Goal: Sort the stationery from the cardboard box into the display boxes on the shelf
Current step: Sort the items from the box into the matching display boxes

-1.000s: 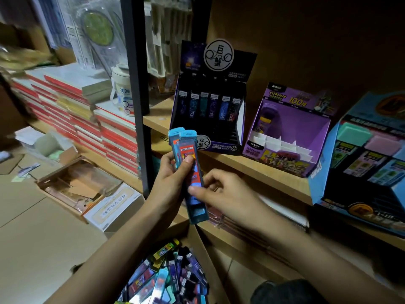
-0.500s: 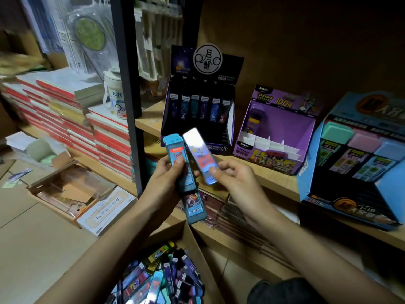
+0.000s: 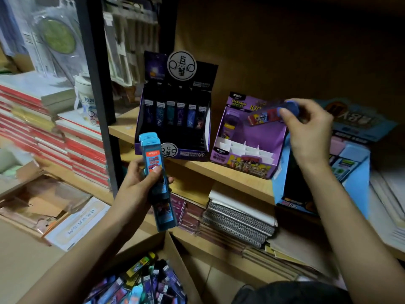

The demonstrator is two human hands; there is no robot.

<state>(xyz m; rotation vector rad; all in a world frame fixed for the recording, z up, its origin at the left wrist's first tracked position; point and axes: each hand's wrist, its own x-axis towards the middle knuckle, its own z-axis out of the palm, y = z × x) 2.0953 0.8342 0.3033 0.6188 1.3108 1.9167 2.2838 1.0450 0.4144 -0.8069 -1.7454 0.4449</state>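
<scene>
Head cam: one case heading for the purple box

Right hand [image 3: 306,132] pinches a single lead case [image 3: 266,115] by its blue cap, tilted, hovering over the purple display box [image 3: 247,150] on the shelf [image 3: 219,172]. Left hand [image 3: 140,183] is wrapped around a stack of blue cases [image 3: 156,172], near and to the left, above the cardboard box [image 3: 173,249] full of mixed stationery. Risk as I see it: fingertip-only hold on the cap, so it could swivel and catch a white divider, or drop into the wrong slot. The black display box [image 3: 175,119] sits just left, so a mix-up is easy.
</scene>
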